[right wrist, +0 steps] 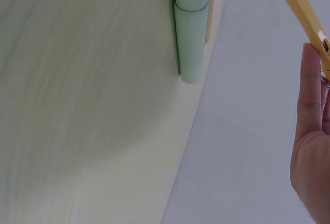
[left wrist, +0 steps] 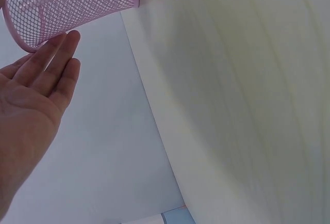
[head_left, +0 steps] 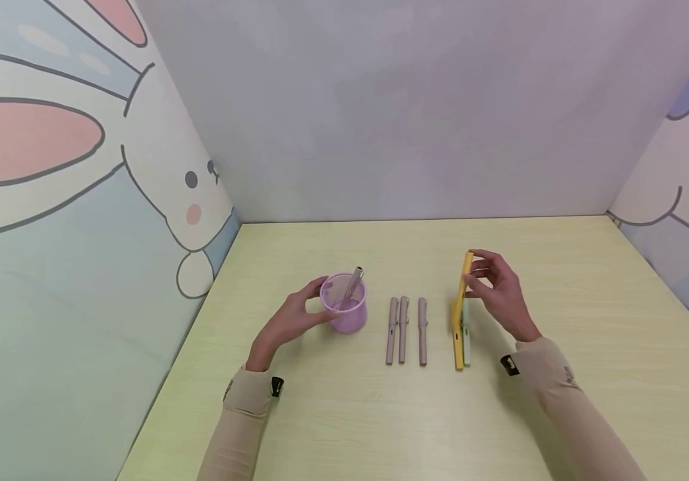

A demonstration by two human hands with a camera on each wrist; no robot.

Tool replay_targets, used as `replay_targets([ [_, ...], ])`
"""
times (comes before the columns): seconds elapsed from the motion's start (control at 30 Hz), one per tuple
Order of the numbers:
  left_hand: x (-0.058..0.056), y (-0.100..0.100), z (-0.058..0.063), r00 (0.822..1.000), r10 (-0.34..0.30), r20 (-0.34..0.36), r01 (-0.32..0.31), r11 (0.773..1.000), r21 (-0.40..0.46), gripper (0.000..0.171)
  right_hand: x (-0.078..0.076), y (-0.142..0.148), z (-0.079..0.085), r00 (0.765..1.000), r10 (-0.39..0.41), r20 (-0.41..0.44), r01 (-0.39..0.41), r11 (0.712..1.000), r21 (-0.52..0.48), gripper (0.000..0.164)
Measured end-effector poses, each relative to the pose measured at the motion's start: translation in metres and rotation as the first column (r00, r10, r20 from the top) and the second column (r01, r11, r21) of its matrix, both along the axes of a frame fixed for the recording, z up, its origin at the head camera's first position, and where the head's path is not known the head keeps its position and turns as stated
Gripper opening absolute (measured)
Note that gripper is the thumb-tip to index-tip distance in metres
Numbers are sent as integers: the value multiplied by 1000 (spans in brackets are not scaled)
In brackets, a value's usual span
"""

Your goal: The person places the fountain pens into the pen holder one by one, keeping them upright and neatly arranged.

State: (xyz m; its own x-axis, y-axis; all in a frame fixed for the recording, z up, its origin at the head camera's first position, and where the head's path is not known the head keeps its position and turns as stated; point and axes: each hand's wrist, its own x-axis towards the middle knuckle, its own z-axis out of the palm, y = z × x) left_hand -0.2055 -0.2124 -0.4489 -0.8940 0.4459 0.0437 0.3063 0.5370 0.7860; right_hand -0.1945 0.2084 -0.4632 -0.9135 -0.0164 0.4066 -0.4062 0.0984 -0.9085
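Note:
My left hand (head_left: 290,317) grips a pink mesh pen holder (head_left: 349,322) near its rim, thumb in front and fingers behind. One mauve-grey pen (head_left: 353,284) leans inside it. In the left wrist view, fingertips meet the holder's mesh side (left wrist: 98,2). Between thumb and fingers, my right hand (head_left: 503,294) pinches a yellow pen (head_left: 465,274), its upper end tilted up off the table. Beneath it lie another yellow pen (head_left: 458,351) and a pale green pen (head_left: 467,341), side by side. The right wrist view shows the green pen (right wrist: 191,43) close up and the held yellow pen (right wrist: 299,7).
Three mauve-grey pens (head_left: 422,334) lie in a row between the holder and the yellow pens. The pale wooden table (head_left: 344,414) meets a plain back wall (head_left: 404,120). Cartoon-printed panels (head_left: 80,267) stand at both sides.

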Motion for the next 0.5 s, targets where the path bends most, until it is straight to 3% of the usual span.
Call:
replay_targets([
  [0.5, 0, 0, 0, 1000, -3, 4, 3, 1000, 10, 79, -6, -21, 3, 999, 26, -29, -27, 1000, -11, 48],
])
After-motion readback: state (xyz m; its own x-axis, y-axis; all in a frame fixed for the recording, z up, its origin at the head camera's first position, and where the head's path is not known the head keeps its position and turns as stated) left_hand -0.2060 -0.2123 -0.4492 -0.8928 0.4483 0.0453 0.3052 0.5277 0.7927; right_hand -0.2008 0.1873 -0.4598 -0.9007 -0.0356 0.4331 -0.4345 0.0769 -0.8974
